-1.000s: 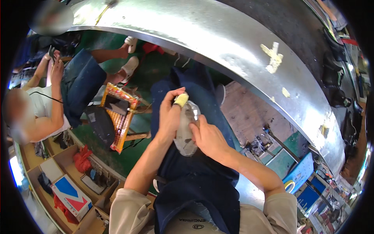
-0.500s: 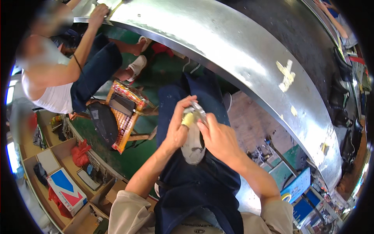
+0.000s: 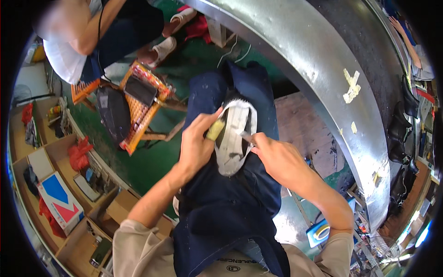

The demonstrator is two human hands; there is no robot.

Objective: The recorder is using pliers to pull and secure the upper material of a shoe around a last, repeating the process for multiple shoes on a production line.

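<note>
A shoe lies on my lap with its underside facing up. Its pale ribbed bottom is ringed by a ragged whitish margin, with dark patches showing. On the left edge of the shoe, my left hand grips it; a pale yellow wrap covers what looks like the thumb. My right hand is closed around a short grey metal tool, whose tip points over the shoe's bottom. Most of that tool is hidden in the fist, so its exact kind cannot be made out.
A curved metal bench arcs from the top to the right. To the left, a wooden stool holds a phone and a black bag. Another person sits at upper left. Divided trays stand at lower left; black shoes line the right.
My right hand and the metal tool have drawn back toward the shoe's right edge, baring its underside. The view has shifted, and the other person sits nearer the top edge.
</note>
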